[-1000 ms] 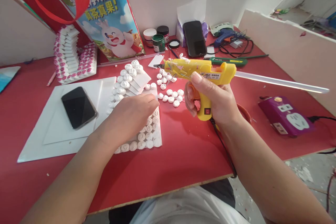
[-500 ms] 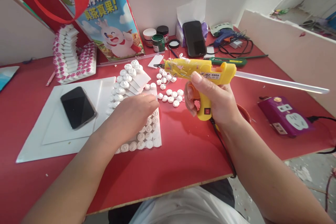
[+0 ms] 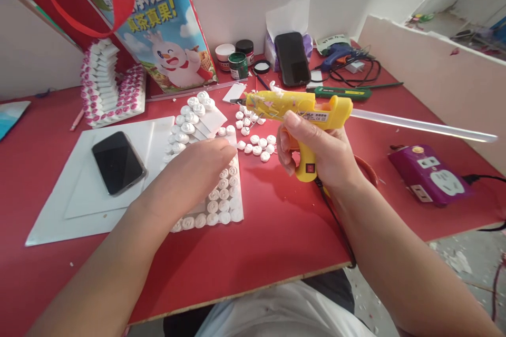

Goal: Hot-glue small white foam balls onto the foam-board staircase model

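Observation:
My right hand (image 3: pixel 316 147) is wrapped round the grip of a yellow glue gun (image 3: pixel 280 104), whose nozzle points left and whose clear glue stick (image 3: pixel 422 125) sticks out behind. My left hand (image 3: pixel 205 166) is closed over the white rosette-covered board (image 3: pixel 238 205), fingertips bent down at its upper right part; what they hold, if anything, is hidden. Rows of white rosettes (image 3: pixel 212 207) line the board, and a stepped white piece (image 3: pixel 211 118) with rosettes rises at its back. Loose white rosettes (image 3: pixel 256 150) lie to the right of the board.
On the red table (image 3: pixel 269 242), a phone (image 3: pixel 118 162) rests on white boards (image 3: pixel 51 210) at left. Behind are a pink-and-white model (image 3: pixel 113 89), a printed bag (image 3: pixel 166 37), paint jars (image 3: pixel 238 66) and an upright phone (image 3: pixel 292 58). A purple power strip (image 3: pixel 429 174) sits right.
The glue gun in my right hand has shifted slightly left. My left hand has moved a little left and its fingers are a bit higher in the picture, still over the board.

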`<act>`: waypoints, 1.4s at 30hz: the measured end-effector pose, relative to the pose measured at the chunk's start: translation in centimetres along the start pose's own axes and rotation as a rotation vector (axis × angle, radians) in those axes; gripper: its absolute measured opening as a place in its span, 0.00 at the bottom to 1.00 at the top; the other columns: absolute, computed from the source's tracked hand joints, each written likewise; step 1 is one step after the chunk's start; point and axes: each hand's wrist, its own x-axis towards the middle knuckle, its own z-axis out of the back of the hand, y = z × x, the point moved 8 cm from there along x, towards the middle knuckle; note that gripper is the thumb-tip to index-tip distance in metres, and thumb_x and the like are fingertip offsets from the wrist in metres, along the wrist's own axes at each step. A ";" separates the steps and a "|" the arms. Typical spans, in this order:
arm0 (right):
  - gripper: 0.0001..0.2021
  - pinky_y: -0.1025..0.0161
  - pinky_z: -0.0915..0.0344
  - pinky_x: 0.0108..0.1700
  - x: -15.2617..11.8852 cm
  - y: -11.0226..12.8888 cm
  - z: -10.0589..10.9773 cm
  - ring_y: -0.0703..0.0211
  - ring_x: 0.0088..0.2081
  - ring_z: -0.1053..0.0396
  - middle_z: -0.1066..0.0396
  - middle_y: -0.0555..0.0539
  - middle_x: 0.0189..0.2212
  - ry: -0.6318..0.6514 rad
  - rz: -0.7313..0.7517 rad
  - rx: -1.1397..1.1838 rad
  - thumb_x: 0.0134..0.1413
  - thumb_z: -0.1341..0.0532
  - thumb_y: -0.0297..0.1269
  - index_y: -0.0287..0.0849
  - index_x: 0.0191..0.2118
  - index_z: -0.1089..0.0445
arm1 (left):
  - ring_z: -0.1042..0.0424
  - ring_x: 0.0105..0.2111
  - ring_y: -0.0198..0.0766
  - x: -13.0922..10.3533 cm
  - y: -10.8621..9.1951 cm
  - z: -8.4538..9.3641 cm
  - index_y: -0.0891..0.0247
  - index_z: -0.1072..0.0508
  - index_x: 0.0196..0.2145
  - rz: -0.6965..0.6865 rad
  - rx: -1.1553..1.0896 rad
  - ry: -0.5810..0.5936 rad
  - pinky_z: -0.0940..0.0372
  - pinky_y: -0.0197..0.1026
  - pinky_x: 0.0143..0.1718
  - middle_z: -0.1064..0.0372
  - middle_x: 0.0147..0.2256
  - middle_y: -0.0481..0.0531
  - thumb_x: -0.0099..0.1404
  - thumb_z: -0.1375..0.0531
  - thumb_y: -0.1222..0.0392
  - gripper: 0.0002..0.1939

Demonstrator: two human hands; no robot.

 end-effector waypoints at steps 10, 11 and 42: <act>0.16 0.65 0.39 0.17 0.0 0.1 0.1 0.65 0.17 0.35 0.35 0.56 0.18 -0.001 0.020 0.020 0.59 0.29 0.51 0.45 0.33 0.28 | 0.35 0.30 0.42 0.4 -0.2 -0.5 0.59 0.38 0.27 0.004 0.159 0.060 0.44 0.44 0.31 0.36 0.30 0.51 0.59 0.53 0.83 0.18; 0.15 0.65 0.39 0.17 0.0 0.1 0.0 0.65 0.17 0.35 0.35 0.56 0.18 0.004 0.021 0.029 0.59 0.29 0.51 0.45 0.33 0.28 | 0.35 0.30 0.42 0.4 -0.2 -0.5 0.59 0.37 0.27 -0.002 0.147 0.046 0.44 0.44 0.31 0.36 0.30 0.51 0.59 0.53 0.82 0.18; 0.12 0.68 0.40 0.16 0.1 0.1 0.0 0.66 0.15 0.36 0.35 0.57 0.18 0.007 0.066 0.083 0.62 0.30 0.46 0.44 0.35 0.26 | 0.32 0.32 0.42 0.4 -0.3 -0.5 0.61 0.29 0.29 -0.019 0.037 -0.020 0.38 0.43 0.34 0.33 0.31 0.53 0.63 0.51 0.79 0.18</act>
